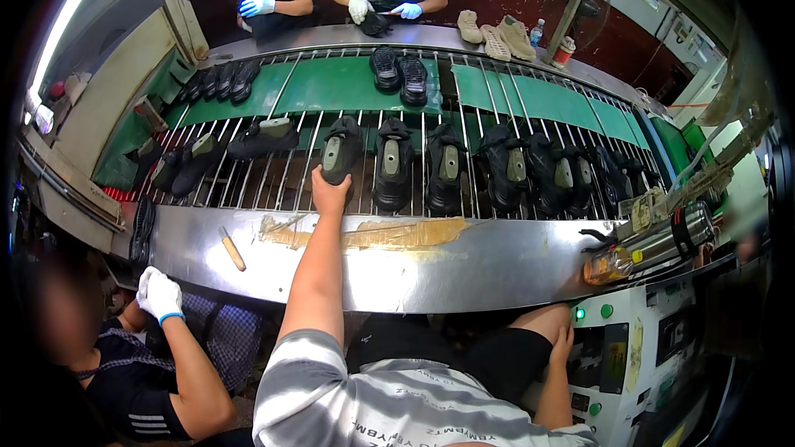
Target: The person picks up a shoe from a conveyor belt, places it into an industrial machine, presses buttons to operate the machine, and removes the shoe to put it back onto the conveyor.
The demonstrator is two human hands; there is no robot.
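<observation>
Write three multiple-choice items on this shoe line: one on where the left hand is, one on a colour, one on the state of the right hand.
1. Where is the left hand?
A. on a black shoe lying sole-up on the roller conveyor
B. on the wooden-handled tool
C. on the green button

2. What colour are the three shoes on the far steel ledge?
A. red
B. beige
C. black

3. What is the right hand doing?
A. gripping a bottle
B. lifting a shoe
C. resting empty on the person's knee

Answers:
1 A, the outstretched arm ends at the near end of that shoe.
2 B, they are pale tan, unlike the black ones on the rollers.
3 C, it lies on the knee below the bench with nothing in it.
</observation>
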